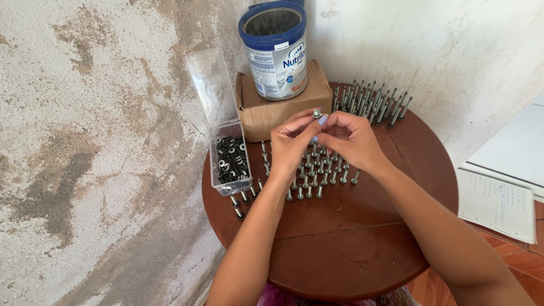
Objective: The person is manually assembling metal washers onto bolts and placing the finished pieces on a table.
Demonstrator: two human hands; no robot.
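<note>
On the round wooden table (340,255), a clear plastic box (229,164) of black washers sits to the left, its lid raised. Far behind stand a cardboard box (266,113) and a blue-rimmed tin (275,51). Rows of upright screws (317,175) stand beneath the hands, more (371,102) to the far right. A small grey screw (317,114) with a washer is pinched between left hand (292,144) and right hand (351,139), fingertips together above the rows.
</note>
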